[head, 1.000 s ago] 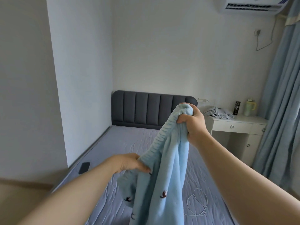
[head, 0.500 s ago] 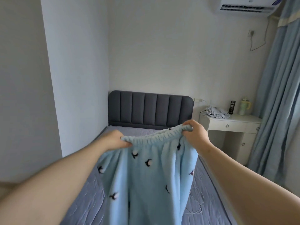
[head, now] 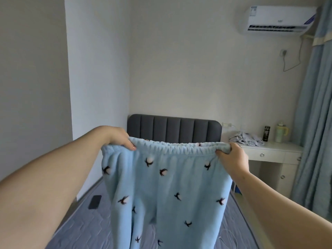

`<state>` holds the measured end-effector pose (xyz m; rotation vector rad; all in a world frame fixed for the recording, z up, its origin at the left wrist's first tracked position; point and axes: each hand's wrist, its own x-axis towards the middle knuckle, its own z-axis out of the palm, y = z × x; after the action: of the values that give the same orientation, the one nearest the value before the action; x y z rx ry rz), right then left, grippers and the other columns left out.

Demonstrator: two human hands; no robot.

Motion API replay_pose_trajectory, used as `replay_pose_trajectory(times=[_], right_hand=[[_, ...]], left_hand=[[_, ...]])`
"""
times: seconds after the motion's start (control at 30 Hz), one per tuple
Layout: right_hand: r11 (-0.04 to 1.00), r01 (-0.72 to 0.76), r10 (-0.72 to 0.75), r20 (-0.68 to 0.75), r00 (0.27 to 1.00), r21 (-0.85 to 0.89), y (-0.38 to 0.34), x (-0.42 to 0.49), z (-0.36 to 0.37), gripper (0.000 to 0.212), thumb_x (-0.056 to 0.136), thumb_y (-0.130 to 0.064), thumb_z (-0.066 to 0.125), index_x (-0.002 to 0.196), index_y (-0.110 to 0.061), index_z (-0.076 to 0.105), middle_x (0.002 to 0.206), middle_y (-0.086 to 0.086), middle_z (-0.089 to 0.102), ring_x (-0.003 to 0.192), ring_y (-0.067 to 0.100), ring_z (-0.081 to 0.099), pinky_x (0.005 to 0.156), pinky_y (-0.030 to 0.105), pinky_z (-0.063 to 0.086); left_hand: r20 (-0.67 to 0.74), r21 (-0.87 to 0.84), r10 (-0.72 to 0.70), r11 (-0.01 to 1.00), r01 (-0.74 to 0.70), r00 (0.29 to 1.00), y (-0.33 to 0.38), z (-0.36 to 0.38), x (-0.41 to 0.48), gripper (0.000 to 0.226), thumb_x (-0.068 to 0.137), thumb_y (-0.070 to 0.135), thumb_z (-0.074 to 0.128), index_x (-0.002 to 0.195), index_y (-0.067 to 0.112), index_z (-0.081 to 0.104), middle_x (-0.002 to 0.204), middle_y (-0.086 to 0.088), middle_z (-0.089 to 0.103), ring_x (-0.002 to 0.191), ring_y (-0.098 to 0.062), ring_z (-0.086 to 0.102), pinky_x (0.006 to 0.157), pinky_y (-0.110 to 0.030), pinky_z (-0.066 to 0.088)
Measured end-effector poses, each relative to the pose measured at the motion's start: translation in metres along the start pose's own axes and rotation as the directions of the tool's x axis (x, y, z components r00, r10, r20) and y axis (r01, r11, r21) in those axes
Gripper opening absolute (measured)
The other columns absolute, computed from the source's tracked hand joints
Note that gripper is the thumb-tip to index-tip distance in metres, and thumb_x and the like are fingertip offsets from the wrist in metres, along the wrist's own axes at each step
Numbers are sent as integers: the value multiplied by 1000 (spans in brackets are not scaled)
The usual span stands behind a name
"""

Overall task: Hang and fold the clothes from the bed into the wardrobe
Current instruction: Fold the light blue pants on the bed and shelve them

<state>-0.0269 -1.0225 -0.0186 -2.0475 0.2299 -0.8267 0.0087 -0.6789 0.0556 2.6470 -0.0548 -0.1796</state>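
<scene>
The bed [head: 86, 227] fills the lower part of the view, covered in a blue-grey quilted sheet with a wavy stitch. In front of it, held up in the air above the mattress, hang the pale blue fleece trousers [head: 167, 194]. They are fluffy and dotted with small dark bird shapes, and the gathered elastic waistband is stretched level between the two hands. A long blue curtain [head: 316, 123] falls in soft folds along the right wall. Behind the trousers stands the dark grey padded headboard [head: 174, 128], ribbed in upright panels. To its right is a white counter [head: 273, 150] with its drawers closed. A white air conditioner [head: 280, 19] sits high on the wall.

Both arms reach forward. The left hand [head: 116, 136] pinches the left end of the waistband, fingers [head: 130, 143] curled over the edge. The right hand [head: 231, 157] grips the right end, with cloth bunched in its fist.

On the counter lies a crumpled grey garment [head: 248, 139]. Beside it stand a lidded pale green mug [head: 281, 134], its contents hidden, and a dark can [head: 267, 133]. A black phone [head: 94, 202] lies flat near the bed's left edge, and a thin white cable [head: 231, 238] is looped on the right.
</scene>
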Motion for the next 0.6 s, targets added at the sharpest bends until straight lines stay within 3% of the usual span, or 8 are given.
replay_pose_trajectory(times=[0.07, 0.17, 0.27, 0.33, 0.43, 0.6], right_hand=[[999, -29, 28, 2, 1000, 40, 0, -2, 3, 11, 83, -22, 65, 85, -14, 58, 86, 5, 63, 70, 16, 52, 54, 25, 37], [958, -162, 132, 138, 982, 236, -3, -10, 12, 8, 83, -20, 65, 87, -12, 66, 77, 2, 66, 68, 17, 59, 58, 24, 48], [833, -363, 264, 277, 924, 417, -12, -14, 19, 5, 83, -16, 67, 81, -12, 66, 71, 3, 65, 62, 18, 60, 58, 26, 51], [759, -456, 329, 332, 884, 465, -19, -13, 21, 10, 83, -19, 69, 80, -12, 62, 72, 6, 63, 62, 20, 59, 56, 28, 50], [698, -536, 378, 391, 839, 475, -30, -11, 23, 18, 80, -24, 71, 81, -10, 61, 76, 10, 63, 64, 24, 60, 61, 32, 52], [639, -617, 381, 508, 773, 459, -34, -15, 20, 25, 77, -26, 73, 89, -6, 66, 89, 17, 69, 82, 33, 66, 82, 48, 54]], left_hand=[[106, -176, -74, 980, 92, 992, 2, -1, -3, 29, 82, 30, 69, 99, 8, 65, 99, -10, 69, 92, -27, 65, 87, -36, 50], [238, -401, -116, 893, 206, 964, 10, 15, -6, 33, 87, 35, 61, 107, 9, 64, 104, -11, 68, 93, -25, 64, 81, -32, 50], [231, -591, -108, 774, 228, 967, 13, 34, -1, 46, 84, 36, 62, 120, 7, 57, 116, -14, 65, 107, -29, 61, 97, -39, 46], [200, -640, -185, 718, 272, 962, 14, 46, 0, 54, 78, 41, 68, 116, 5, 57, 109, -16, 67, 99, -30, 65, 91, -39, 50], [260, -709, -184, 630, 317, 948, 20, 63, 0, 54, 77, 43, 67, 116, 6, 59, 100, -16, 70, 91, -30, 66, 76, -35, 52], [326, -739, -125, 585, 335, 937, 13, 80, 0, 67, 69, 50, 71, 118, 5, 58, 109, -17, 68, 102, -30, 63, 88, -37, 49]])
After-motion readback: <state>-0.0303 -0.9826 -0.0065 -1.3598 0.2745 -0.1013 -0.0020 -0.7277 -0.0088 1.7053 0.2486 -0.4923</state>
